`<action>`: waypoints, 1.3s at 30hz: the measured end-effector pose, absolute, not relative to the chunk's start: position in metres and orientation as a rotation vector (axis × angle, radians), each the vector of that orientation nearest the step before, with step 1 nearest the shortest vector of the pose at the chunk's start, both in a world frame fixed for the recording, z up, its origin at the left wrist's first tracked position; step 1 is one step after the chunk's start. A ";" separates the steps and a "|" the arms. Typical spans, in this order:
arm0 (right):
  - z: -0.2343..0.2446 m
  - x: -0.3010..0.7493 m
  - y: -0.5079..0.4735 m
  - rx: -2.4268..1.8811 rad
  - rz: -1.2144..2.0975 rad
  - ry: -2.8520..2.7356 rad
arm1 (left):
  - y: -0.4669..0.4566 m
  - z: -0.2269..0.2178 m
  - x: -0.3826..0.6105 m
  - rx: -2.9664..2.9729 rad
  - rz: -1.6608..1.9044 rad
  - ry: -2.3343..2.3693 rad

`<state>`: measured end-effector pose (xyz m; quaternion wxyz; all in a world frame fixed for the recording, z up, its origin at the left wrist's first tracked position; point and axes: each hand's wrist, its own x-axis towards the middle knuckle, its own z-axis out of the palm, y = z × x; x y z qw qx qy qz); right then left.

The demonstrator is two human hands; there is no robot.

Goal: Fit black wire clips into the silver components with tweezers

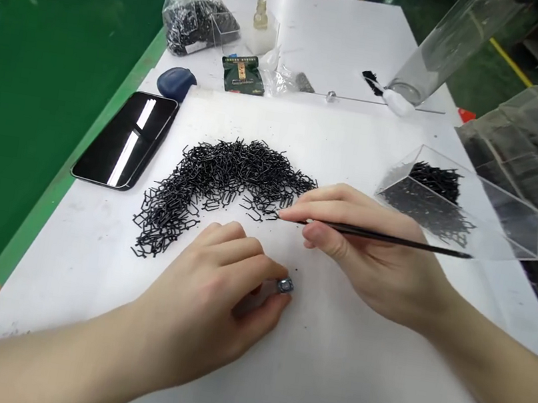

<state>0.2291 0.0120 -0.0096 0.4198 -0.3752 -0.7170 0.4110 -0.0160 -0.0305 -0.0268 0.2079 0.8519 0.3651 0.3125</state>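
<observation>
Between the thumb and forefinger of my left hand (pixel 220 288) is a small shiny metal piece (pixel 285 285), pinched just above the white board (pixel 352 389). My right hand (pixel 366 256) grips a thin black stick-like tool (pixel 395 239) much as one holds a pen; whether it is tweezers or a pick I cannot tell. Its tip, partly hidden by the forefinger, points at the right end of a curved pile of small black forked pieces (pixel 233 172). A few of these forked pieces lie loose along the pile's inner edge.
A phone (pixel 124 139) and a dark blue case (pixel 176 82) lie on the left. At the right is a clear tray (pixel 503 220) with more black pieces. Behind stand a bag of black parts (pixel 199 23), a small bottle (pixel 261 15), a green packet (pixel 242 75) and a leaning clear tube (pixel 448 46).
</observation>
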 end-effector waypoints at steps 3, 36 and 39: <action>-0.010 0.231 0.011 -1.034 0.966 -1.823 | -0.030 -0.019 -0.016 2.381 0.823 1.019; -0.009 0.238 0.002 -1.313 0.975 -1.747 | -0.028 -0.004 -0.016 2.389 0.588 0.955; -0.010 0.237 0.003 -1.291 0.985 -1.762 | -0.029 -0.004 -0.016 2.398 0.575 0.964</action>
